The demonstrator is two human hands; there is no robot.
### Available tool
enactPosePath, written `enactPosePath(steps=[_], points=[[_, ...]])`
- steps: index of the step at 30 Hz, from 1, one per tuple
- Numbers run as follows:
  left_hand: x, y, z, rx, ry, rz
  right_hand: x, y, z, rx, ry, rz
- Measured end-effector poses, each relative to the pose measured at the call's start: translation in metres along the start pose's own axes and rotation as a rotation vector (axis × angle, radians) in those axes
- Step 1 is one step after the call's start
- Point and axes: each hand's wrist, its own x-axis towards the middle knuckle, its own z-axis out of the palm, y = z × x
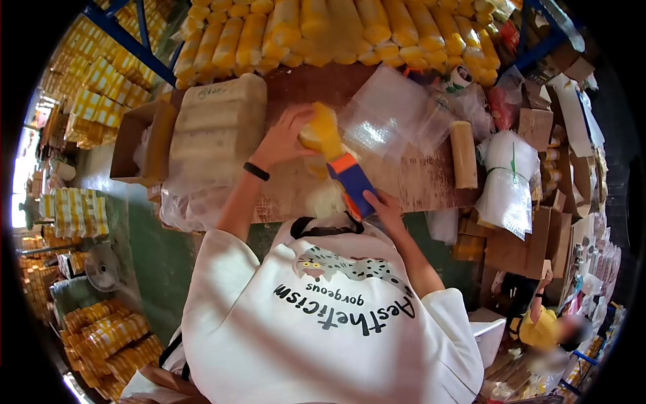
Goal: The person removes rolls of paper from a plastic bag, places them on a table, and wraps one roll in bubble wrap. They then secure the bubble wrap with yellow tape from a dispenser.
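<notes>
My left hand (288, 138), with a black band on its wrist, is closed round a yellow bundle (319, 131) above the table. In my right hand (385, 210) is a blue and orange tape dispenser (352, 183). The dispenser's orange end meets the lower edge of the yellow bundle. My left fingers partly cover the bundle, so what it contains is hidden. Below it on the brown table (404, 185) lies a pale clear piece (325, 199), blurred.
Yellow wrapped rolls (309, 30) are stacked at the table's back. Wrapped packages (219, 128) and a cardboard box (142, 145) stand left. Clear plastic bags (387, 108) and a brown roll (464, 155) lie right. Another person in yellow (538, 330) is at lower right.
</notes>
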Motion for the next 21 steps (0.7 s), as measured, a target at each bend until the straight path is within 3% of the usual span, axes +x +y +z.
enactPosePath(steps=[3,6,9,15,21], points=[[0.002,0.014,-0.017,0.073,-0.029,0.021,0.021,0.025,0.014,-0.022,-0.008,-0.07],[0.007,0.025,-0.01,0.208,-0.017,-0.185,0.042,0.046,0.027,-0.116,0.028,-0.127],[0.018,0.021,0.017,0.503,0.055,-0.261,0.061,0.061,0.04,-0.168,0.049,-0.199],[0.053,-0.017,0.013,0.404,-0.095,-0.441,0.098,0.069,0.062,-0.146,0.092,-0.245],[0.076,-0.078,0.017,0.203,-0.212,-0.487,0.119,0.054,0.075,-0.005,0.086,-0.182]])
